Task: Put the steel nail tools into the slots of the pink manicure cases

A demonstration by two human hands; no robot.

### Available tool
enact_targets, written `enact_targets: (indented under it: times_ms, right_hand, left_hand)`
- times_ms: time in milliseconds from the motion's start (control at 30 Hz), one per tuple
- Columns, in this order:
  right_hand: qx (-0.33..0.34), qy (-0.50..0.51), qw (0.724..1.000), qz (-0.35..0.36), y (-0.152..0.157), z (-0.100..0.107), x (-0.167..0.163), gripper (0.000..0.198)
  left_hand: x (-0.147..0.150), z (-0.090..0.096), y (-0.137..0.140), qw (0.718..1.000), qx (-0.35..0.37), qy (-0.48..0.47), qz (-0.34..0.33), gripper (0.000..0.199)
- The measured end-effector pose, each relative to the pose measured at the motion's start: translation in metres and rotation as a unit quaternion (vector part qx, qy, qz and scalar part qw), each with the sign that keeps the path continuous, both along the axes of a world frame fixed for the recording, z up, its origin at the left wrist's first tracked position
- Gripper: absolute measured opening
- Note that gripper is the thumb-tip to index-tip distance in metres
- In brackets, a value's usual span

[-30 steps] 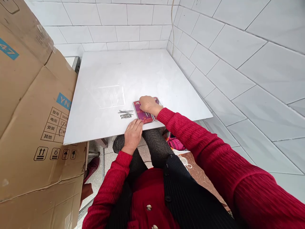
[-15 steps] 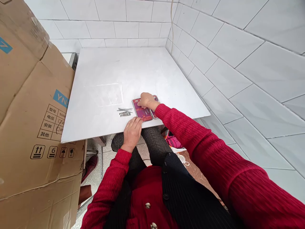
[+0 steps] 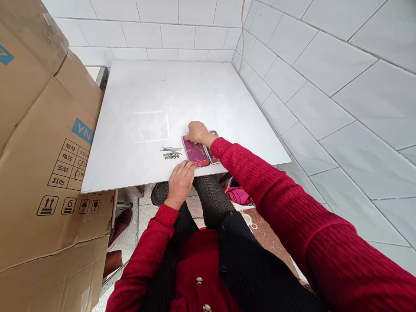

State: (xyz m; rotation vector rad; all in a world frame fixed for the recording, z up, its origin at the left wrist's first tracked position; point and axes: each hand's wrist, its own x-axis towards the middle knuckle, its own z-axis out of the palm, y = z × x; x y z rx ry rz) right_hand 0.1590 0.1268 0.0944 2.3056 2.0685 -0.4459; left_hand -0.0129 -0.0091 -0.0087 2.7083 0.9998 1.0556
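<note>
Close to the table's front edge lies an opened flat case, purple and red with a pale rim, its two halves side by side. Printed or slotted markings run across its left half. My right hand is over the case's far side, fingers curled together at the far left corner. What they pinch is too small to make out. Fingers stretched out, my left hand rests at the table edge with its fingertips by the near left corner of the case. Left of the case is a small pile of thin dark sticks.
The white tabletop bears a faint rectangular outline. A tall cardboard box stands against its left side. Tiled walls border the back and right. Beneath the table are a dark red shoe and a pink item.
My right hand has moved slightly away from me, toward the far left corner of the case. My left hand stays at the near edge. The camera view has shifted a little.
</note>
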Motion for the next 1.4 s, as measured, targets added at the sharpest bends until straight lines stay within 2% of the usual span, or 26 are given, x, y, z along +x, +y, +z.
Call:
enact_targets:
  times_ms: [133, 267, 400, 500, 567, 667, 767, 900, 1067, 1167, 1300, 1400]
  right_hand:
    - [0.008, -0.025, 0.998, 0.059, 0.012, 0.013, -0.011, 0.018]
    - [0.007, -0.055, 0.984, 0.169, 0.017, 0.026, -0.033, 0.025]
    - [-0.005, -0.092, 0.958, 0.27, 0.013, 0.025, -0.059, 0.028]
    - [-0.023, -0.095, 0.949, 0.299, 0.007, 0.024, -0.068, 0.026]
    - [-0.03, -0.077, 0.953, 0.292, 0.004, 0.026, -0.065, 0.023]
    - [-0.002, -0.04, 0.967, 0.25, 0.001, 0.031, -0.046, 0.02]
    - [0.022, -0.047, 0.984, 0.172, -0.007, 0.031, -0.017, 0.02]
    - [-0.008, -0.089, 0.993, 0.072, -0.024, 0.022, 0.008, 0.022]
    - [0.0, -0.099, 0.994, 0.045, -0.03, 0.009, 0.003, 0.027]
    - [-0.023, -0.093, 0.995, 0.036, -0.023, 0.008, -0.003, 0.023]
    - [-0.074, -0.035, 0.996, 0.024, -0.018, 0.009, -0.002, 0.013]
    - [-0.054, -0.007, 0.998, 0.023, -0.018, 0.01, 0.004, 0.018]
  left_hand:
    - [-0.001, -0.001, 0.0, 1.0, 0.025, 0.005, 0.003, 0.031]
    - [-0.001, -0.004, 0.0, 1.0, 0.025, 0.011, 0.004, 0.032]
    - [-0.001, -0.004, -0.001, 1.0, 0.026, 0.009, 0.001, 0.033]
    - [-0.001, -0.003, -0.001, 0.999, 0.033, 0.007, 0.001, 0.033]
    - [-0.001, -0.003, -0.001, 0.999, 0.037, 0.008, 0.002, 0.032]
    - [-0.002, -0.003, -0.001, 0.999, 0.034, 0.012, 0.004, 0.032]
    - [-0.001, -0.002, -0.001, 0.999, 0.037, 0.012, 0.008, 0.032]
    - [0.0, -0.003, -0.001, 0.999, 0.038, 0.009, 0.007, 0.031]
    - [0.0, -0.004, 0.0, 1.0, 0.028, 0.008, 0.005, 0.033]
    - [-0.001, -0.004, 0.0, 1.0, 0.03, 0.008, 0.006, 0.033]
    - [-0.001, -0.004, 0.0, 0.999, 0.042, 0.009, 0.009, 0.032]
    - [-0.001, -0.004, 0.0, 0.999, 0.036, 0.01, 0.008, 0.033]
